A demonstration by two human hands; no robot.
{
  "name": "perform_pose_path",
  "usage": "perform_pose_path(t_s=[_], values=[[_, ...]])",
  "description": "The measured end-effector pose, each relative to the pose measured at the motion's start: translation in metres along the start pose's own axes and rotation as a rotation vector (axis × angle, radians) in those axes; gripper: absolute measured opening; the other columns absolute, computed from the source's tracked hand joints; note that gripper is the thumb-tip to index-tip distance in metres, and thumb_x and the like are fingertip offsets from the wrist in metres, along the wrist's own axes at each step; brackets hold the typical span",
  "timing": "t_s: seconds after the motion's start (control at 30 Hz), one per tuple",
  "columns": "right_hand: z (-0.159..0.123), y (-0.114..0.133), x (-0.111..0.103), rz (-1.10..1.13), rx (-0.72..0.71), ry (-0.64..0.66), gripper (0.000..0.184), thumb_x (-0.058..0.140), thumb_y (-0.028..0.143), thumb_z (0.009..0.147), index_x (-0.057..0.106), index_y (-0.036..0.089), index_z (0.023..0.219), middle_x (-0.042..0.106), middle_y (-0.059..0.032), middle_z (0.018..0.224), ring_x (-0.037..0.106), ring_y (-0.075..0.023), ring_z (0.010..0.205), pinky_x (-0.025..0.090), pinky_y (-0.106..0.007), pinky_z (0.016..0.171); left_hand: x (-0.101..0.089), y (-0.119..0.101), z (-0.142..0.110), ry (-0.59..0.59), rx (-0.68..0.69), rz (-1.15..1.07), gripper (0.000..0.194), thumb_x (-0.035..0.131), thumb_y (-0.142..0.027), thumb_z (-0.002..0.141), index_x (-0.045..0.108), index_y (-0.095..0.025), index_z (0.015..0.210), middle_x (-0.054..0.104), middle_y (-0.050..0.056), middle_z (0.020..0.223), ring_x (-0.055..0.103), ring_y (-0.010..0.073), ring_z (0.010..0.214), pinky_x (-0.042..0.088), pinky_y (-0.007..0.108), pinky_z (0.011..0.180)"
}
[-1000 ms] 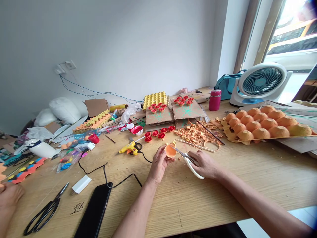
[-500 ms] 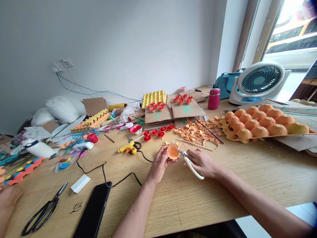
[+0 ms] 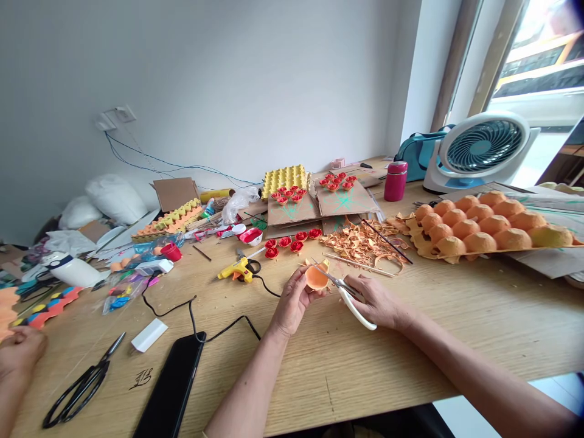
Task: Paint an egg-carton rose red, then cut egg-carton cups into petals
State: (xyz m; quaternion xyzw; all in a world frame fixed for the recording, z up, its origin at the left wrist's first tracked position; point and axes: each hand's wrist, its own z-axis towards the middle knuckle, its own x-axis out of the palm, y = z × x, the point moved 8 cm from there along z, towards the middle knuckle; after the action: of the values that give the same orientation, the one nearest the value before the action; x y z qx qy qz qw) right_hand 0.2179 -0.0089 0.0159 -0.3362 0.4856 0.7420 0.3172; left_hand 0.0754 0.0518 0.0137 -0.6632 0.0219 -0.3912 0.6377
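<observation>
Between the fingers of my left hand (image 3: 292, 302) is an orange egg-carton cup (image 3: 316, 277), its hollow side turned towards me. My right hand (image 3: 376, 301) grips white-handled scissors (image 3: 356, 311); their blades reach to the cup's rim. Whether the blades are biting into the rim I cannot tell. Orange trimmings (image 3: 365, 240) lie in a heap just behind my hands. Several small red paper flowers (image 3: 296, 246) sit on the table behind the cup. A yellow glue gun (image 3: 238, 269) lies to the left of my left hand.
An orange egg tray (image 3: 483, 228) lies at the right, before a white fan (image 3: 483, 146) and a pink flask (image 3: 395, 181). Cardboard with red flowers (image 3: 292, 210) stands at the back. Black scissors (image 3: 82, 389), a phone (image 3: 171, 389) and another person's hand (image 3: 22, 353) are at the left.
The cup has turned slightly and shifted a little left in my left hand. My right hand stays nearly still with the scissors. The other person's hand at the left has come further into view.
</observation>
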Motion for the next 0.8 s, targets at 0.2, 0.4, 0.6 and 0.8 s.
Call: perform_pose_path(t_s=[0.2,0.4,0.6,0.8], values=[[0.0000,-0.0024,-0.0002,0.005,0.021,-0.013,0.030,0.044,0.045,0.095,0.045,0.022,0.075,0.055,-0.0005,0.067,0.046,-0.0144,0.061,0.031,-0.027,0.058,0.0001,-0.0017,0.0005,-0.001,0.011,0.006,0.033,0.073,-0.037,0.082,0.065,-0.018,0.107,0.067,0.005,0.106,0.065,0.0149,0.082,0.059,0.031,0.074],[0.0015,-0.0026,0.0005,-0.020,0.014,-0.010,0.027,0.045,0.042,0.094,0.045,0.022,0.076,0.055,0.0003,0.065,0.045,-0.0143,0.060,0.033,-0.029,0.064,0.0019,-0.0035,-0.0001,0.032,0.017,0.071,0.031,0.073,-0.038,0.082,0.062,-0.018,0.104,0.066,0.003,0.102,0.065,0.0136,0.079,0.059,0.031,0.075],[-0.0002,0.0012,0.0002,-0.041,-0.003,-0.003,0.025,0.045,0.044,0.095,0.046,0.021,0.083,0.062,-0.0025,0.077,0.053,-0.0166,0.069,0.036,-0.031,0.072,0.0007,0.0031,0.0003,0.065,-0.015,0.117,0.029,0.073,-0.039,0.082,0.063,-0.018,0.100,0.063,0.001,0.096,0.062,0.0123,0.080,0.059,0.027,0.073],[0.0001,-0.0005,0.0020,-0.040,-0.006,0.010,0.029,0.046,0.047,0.094,0.044,0.022,0.081,0.059,-0.0013,0.075,0.050,-0.0160,0.066,0.036,-0.030,0.071,0.0012,0.0043,0.0002,0.072,-0.020,0.091,0.031,0.073,-0.039,0.082,0.062,-0.018,0.103,0.063,0.003,0.100,0.062,0.0132,0.082,0.060,0.027,0.073]])
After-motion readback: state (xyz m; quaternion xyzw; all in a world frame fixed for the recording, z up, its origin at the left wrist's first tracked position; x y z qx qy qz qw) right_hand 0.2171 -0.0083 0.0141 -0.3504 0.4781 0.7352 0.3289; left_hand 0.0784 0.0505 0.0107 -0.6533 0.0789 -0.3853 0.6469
